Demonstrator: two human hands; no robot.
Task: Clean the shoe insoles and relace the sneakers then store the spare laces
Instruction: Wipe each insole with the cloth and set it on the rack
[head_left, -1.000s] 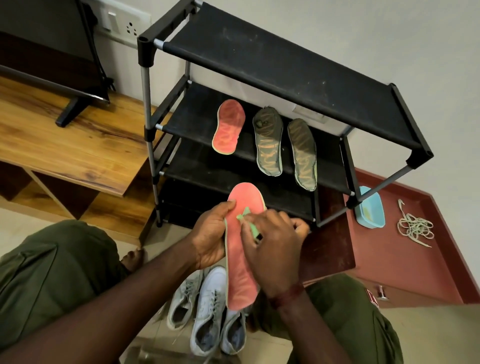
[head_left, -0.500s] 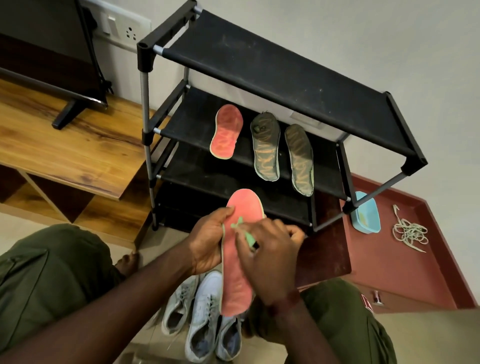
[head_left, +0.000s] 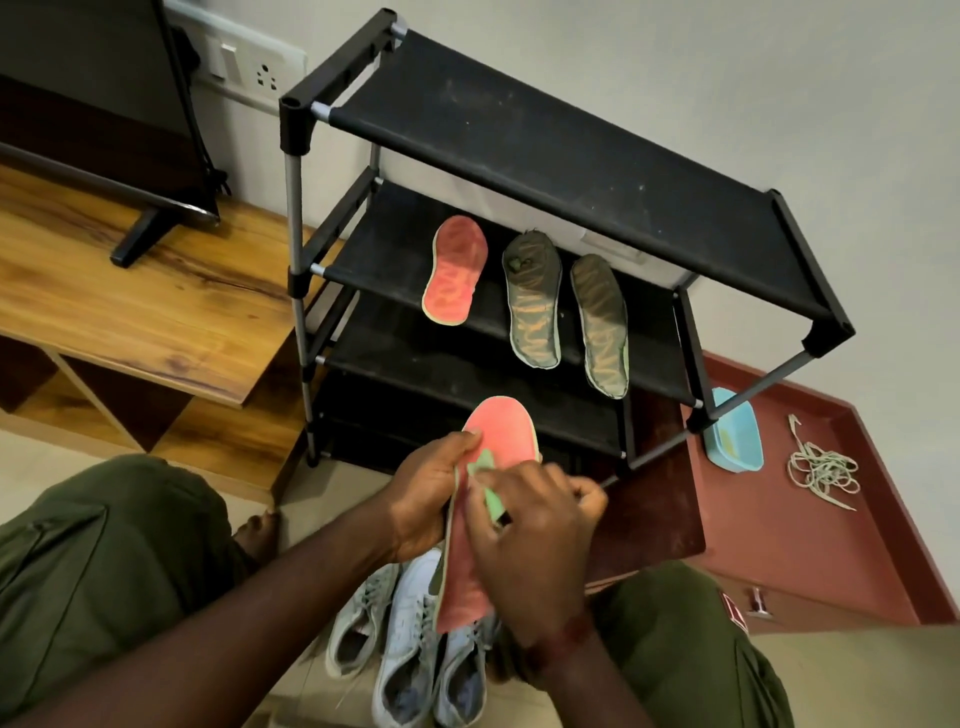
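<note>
My left hand (head_left: 426, 499) grips the left edge of a pink insole (head_left: 506, 431) held upright over the floor. Against its face my right hand (head_left: 535, 540) pinches a small green cloth (head_left: 488, 486). A second pink insole (head_left: 454, 278) and two dark olive insoles (head_left: 535, 301) (head_left: 600, 322) lie side by side on the middle shelf of the black shoe rack (head_left: 545, 140). Below my hands stand pale sneakers (head_left: 410, 644) on the floor. A tangle of spare laces (head_left: 821, 473) lies on the red-brown tray-like surface (head_left: 810, 561) at right.
A light blue tub (head_left: 735, 439) sits beside the rack's right leg. A wooden TV bench (head_left: 130, 306) with a television stands at left. My knees in olive trousers (head_left: 104, 561) flank the sneakers. A wall socket (head_left: 249, 65) is behind the rack.
My right hand with the green cloth has slid slightly down and back along the pink insole. The left hand keeps its hold. My view shifted a little.
</note>
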